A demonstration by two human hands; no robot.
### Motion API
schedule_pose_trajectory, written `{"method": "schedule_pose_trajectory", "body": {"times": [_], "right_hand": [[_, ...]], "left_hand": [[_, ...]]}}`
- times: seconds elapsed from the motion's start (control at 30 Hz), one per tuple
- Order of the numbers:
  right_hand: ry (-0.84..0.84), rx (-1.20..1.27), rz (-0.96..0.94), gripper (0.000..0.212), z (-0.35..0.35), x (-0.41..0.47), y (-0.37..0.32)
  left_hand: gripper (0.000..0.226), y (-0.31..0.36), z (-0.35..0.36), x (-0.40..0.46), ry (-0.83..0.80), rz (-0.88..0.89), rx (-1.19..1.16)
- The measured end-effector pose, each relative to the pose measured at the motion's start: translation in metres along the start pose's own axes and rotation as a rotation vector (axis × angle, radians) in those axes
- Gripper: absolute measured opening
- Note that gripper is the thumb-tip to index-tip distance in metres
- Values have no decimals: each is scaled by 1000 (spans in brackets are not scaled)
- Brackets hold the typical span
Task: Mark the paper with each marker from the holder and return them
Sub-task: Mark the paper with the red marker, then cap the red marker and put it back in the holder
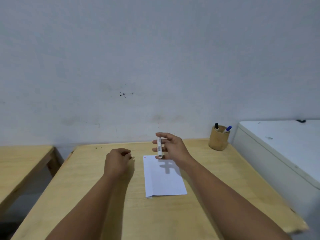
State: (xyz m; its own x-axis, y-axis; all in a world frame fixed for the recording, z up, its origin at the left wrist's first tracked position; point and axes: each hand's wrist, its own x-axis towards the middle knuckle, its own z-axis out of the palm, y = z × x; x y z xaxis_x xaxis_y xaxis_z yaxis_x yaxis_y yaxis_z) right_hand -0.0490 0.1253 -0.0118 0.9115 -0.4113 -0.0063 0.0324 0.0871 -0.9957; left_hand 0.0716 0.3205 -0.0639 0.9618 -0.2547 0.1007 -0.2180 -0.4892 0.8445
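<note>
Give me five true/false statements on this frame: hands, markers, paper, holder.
1. The right hand holds a white marker above the far end of the paper. True.
2. The holder is empty. False: a black-capped marker and a blue-capped marker stand in it.
3. The left hand presses down on the paper. False: it is closed, over the table to the left of the sheet.
4. The paper already carries small red and blue marks at its far left corner. True.
5. The holder stands at the table's near left corner. False: it is at the far right corner, by the wall.
</note>
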Motion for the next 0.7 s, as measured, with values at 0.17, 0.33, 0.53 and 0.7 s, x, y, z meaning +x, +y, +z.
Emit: {"method": "schedule_pose_trajectory", "body": {"times": [0.17,0.33,0.53,0.7], "right_hand": [[6,-41,-77,24,-2,-25,-12],[9,-506,-285,28,-5,-45,-8],[53,-512,-334,21,-16,-61,-20],[65,-500,-339,22,-28,-73,-29]], "left_hand": [[12,58,-15,-22,-62,-84,-468],[13,103,-26,-44,-71,-64,-622],[13,131,-26,-67,-114,-11,-575],[15,147,-13,-79,-165,35,-522]]}}
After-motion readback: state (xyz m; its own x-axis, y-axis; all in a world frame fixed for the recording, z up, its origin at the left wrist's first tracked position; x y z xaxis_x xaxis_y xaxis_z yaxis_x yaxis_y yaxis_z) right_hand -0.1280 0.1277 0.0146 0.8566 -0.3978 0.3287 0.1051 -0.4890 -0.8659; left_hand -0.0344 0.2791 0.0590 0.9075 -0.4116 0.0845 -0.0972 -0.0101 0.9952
